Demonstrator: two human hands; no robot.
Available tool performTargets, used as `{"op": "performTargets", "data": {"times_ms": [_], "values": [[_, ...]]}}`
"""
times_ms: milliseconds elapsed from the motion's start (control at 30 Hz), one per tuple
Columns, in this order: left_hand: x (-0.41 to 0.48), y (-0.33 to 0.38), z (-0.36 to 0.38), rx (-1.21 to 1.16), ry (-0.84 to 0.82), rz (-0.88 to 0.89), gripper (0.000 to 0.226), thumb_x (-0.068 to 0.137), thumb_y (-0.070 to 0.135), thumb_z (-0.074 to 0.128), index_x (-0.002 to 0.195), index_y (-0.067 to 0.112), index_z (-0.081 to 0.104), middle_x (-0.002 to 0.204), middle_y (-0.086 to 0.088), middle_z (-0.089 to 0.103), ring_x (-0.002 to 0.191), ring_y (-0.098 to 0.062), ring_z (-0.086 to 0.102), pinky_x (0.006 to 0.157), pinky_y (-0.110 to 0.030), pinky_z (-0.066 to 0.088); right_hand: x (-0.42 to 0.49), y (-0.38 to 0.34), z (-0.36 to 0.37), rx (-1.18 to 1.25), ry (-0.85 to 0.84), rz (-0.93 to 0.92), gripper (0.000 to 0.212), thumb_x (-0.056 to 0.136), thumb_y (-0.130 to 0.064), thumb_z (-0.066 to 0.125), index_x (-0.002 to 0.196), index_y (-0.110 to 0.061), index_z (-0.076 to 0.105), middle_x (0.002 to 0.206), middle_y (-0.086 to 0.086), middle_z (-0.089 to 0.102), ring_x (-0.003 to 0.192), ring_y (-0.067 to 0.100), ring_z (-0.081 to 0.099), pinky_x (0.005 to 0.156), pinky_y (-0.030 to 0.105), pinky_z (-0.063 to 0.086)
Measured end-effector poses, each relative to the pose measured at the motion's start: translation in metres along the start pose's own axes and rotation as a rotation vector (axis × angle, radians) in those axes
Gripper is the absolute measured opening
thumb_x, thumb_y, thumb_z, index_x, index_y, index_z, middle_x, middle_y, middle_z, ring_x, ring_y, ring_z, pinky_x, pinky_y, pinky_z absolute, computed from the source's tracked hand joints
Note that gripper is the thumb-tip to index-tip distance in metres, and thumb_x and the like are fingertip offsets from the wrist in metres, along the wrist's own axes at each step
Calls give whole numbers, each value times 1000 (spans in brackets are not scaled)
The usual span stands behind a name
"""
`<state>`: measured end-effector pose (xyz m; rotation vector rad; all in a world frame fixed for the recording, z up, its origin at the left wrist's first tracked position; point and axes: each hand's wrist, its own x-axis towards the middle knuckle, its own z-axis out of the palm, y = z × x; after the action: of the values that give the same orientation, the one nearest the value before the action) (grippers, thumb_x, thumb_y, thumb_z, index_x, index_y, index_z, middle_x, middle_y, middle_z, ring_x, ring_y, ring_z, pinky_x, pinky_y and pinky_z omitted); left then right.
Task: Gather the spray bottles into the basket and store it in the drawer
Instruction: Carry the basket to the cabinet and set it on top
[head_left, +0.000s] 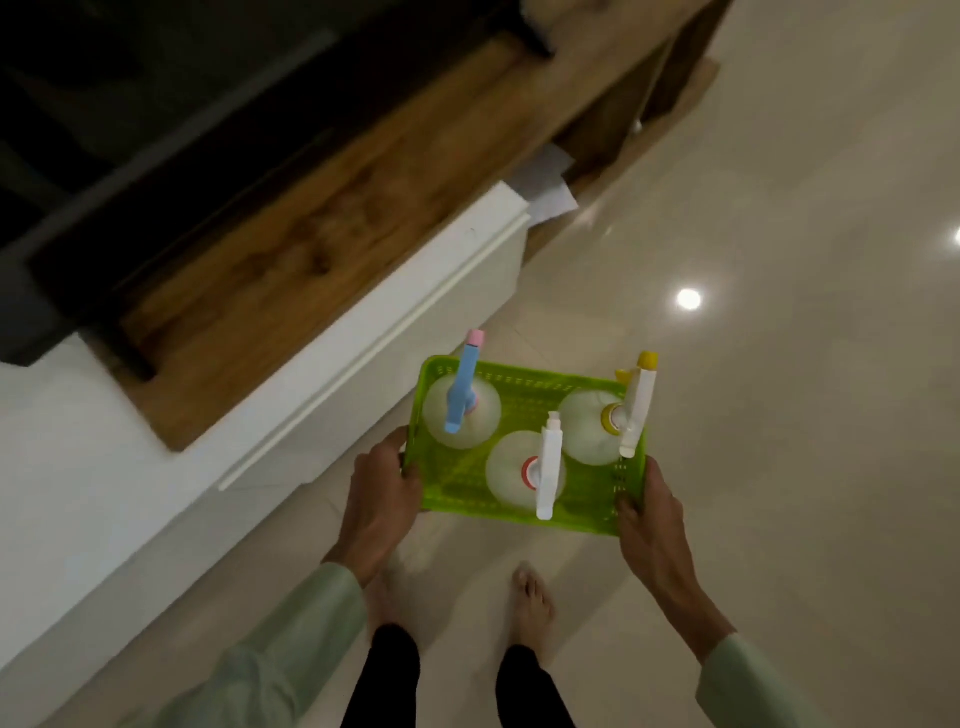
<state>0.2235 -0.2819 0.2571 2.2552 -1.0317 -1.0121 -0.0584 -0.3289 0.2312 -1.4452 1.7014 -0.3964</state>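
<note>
A bright green plastic basket (524, 376) hangs in the air over the floor, gripped at both short ends. My left hand (382, 501) holds its left rim and my right hand (652, 535) holds its right rim. Three clear spray bottles stand upright inside. One has a blue trigger head with a pink tip (464, 387), one a white head with a red collar (548, 470), one a white head with a yellow tip (636, 408). Further along the cabinet at the upper right, an open drawer (613, 150) sticks out over the floor.
A long low cabinet with a white front (156, 499) and a wooden top (322, 228) runs along my left. White papers (543, 189) lie in the open drawer. Glossy pale floor tiles (779, 364) spread to the right. My bare feet show below the basket.
</note>
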Motion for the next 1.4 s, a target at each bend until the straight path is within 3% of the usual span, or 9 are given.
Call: {"op": "performTargets", "data": {"times_ms": [67,200,400,533,667,767,967,1233,1400], "values": [[-23,-9,-29,-27,44,-23,37,91,1,51,115,23,68,80,-3,75,64,-19,70,59,-24,57,-12,-25,1,-14,-61,-44,34,89,15,44,112,-9,53,84,6,65,74,26,61,60,38,47],[-65,-35,-73,-153,83,-108,46,90,-4,46,125,20,62,86,-11,77,66,-29,74,61,-42,64,-38,-70,14,-63,-134,-168,36,87,18,45,111,-7,53,83,11,65,72,30,60,58,43,47],[-135,-112,-148,-299,218,-233,48,90,-8,45,127,15,62,93,-14,74,70,-29,75,57,-42,64,-103,-133,75,-152,-261,-322,27,85,21,46,103,1,52,75,2,59,65,24,55,54,34,39],[-176,-166,-195,-356,306,-285,47,85,-10,43,121,11,64,87,-12,73,65,-19,73,49,-27,60,-148,-165,129,-198,-329,-342,27,87,17,47,109,1,52,82,11,61,71,30,54,56,32,38],[-210,-220,-244,-404,380,-337,47,86,-10,42,122,11,63,80,-1,69,65,-12,70,48,-25,59,-193,-197,187,-237,-378,-394,33,84,16,45,111,0,53,87,16,64,76,38,56,61,37,41],[-233,-259,-277,-451,437,-365,49,86,-11,42,126,11,62,77,7,66,65,-12,70,48,-27,60,-221,-220,231,-232,-414,-420,42,84,16,45,119,-3,55,94,15,66,84,38,59,69,41,48],[-251,-330,-323,-492,533,-452,47,87,-12,45,127,7,60,84,-8,69,64,-23,71,49,-31,61,-250,-257,312,-276,-505,-479,40,84,11,44,117,-9,56,93,9,66,83,30,61,66,33,46],[-225,-400,-362,-573,589,-558,51,82,-12,42,126,6,60,96,-19,71,76,-36,73,60,-49,64,-248,-303,412,-339,-623,-466,39,85,10,39,116,-9,52,104,18,64,88,38,68,72,53,63],[-202,-432,-377,-591,599,-625,51,87,-10,42,133,8,56,105,-20,68,86,-39,71,63,-50,64,-241,-318,460,-341,-649,-444,37,84,12,40,113,-6,53,107,20,61,91,38,65,65,51,64]]}}
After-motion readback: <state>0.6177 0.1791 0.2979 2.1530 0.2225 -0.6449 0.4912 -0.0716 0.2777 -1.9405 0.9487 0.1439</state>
